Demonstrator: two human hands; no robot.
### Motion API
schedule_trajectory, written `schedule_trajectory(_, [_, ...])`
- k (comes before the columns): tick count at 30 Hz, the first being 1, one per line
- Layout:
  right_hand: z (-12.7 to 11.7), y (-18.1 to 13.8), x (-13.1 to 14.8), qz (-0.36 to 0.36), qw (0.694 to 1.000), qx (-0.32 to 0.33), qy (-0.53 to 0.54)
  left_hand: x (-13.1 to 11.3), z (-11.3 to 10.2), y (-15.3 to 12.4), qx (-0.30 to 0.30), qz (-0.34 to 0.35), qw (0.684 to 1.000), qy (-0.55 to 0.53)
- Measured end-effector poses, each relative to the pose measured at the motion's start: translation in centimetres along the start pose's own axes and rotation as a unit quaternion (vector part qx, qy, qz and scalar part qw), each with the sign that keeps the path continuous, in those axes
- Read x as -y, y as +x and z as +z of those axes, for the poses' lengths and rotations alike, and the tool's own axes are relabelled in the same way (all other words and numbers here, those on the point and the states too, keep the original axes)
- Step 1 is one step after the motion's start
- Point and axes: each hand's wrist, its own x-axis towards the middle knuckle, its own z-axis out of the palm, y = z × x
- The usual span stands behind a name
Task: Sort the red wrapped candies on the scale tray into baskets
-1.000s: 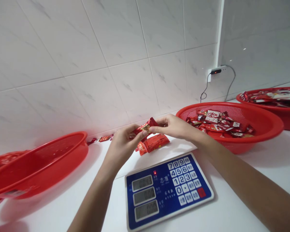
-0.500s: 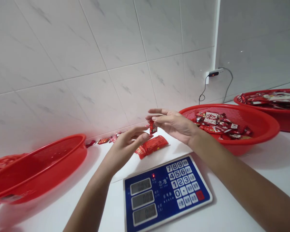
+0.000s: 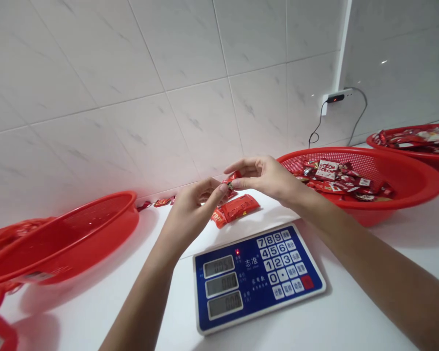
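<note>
Between my two hands, above the scale's white pan [image 3: 270, 210], is a small red wrapped candy [image 3: 231, 181]. My right hand [image 3: 265, 178] pinches its right end between thumb and fingers. The thumb and fingers of my left hand [image 3: 197, 202] close at its left end. Below them a larger red packet [image 3: 239, 208] lies on the pan. Part of another red wrapper behind it is mostly hidden by my fingers. Nearer to me is the scale's blue keypad panel [image 3: 259, 278], with three displays and a red light.
To the right stands a red basket [image 3: 417, 185] of red wrapped sweets, with another full red basket [image 3: 435, 158] behind it. Red baskets [image 3: 106, 234] also stand at the left. Small packets [image 3: 163, 202] lie along the tiled wall. A plugged-in adapter [image 3: 335, 98] hangs its cord behind the right basket.
My hands have come together at the small candy, which my right hand alone held before. My left fingers now meet it. The view has shifted slightly.
</note>
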Motion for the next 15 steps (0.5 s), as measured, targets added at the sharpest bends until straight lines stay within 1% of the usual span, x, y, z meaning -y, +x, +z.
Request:
schedule_trajectory(2, [0.23,-0.08,-0.12,-0.022,0.999,0.000,0.031,0.07,0.33,-0.03,-0.016,0.006,1.000,0.007])
schedule_trajectory(4, [0.32,-0.19,-0.12,-0.035,0.999,0.005,0.039,0.13,0.59,0.02,-0.010,0.013,1.000,0.009])
schedule_trajectory(6, [0.27,-0.23,-0.07,-0.033,0.999,0.000,0.022,0.12,0.73,0.10,0.005,0.014,1.000,0.008])
schedule_trajectory(8, [0.09,-0.17,-0.08,-0.021,1.000,0.001,-0.005,0.10,0.74,0.15,0.008,0.016,1.000,-0.001])
schedule_trajectory(12, [-0.47,-0.08,-0.15,-0.026,0.995,0.065,-0.070,0.29,0.58,0.13,0.016,0.031,0.999,-0.026])
schedule_trajectory(13, [-0.58,-0.11,-0.12,-0.032,0.994,0.071,-0.081,0.38,0.54,0.11,0.023,0.031,0.999,-0.032])
schedule_trajectory(15, [-0.67,-0.26,-0.01,-0.039,0.994,0.064,-0.083,0.52,0.48,0.07,0.030,0.033,0.998,-0.052])
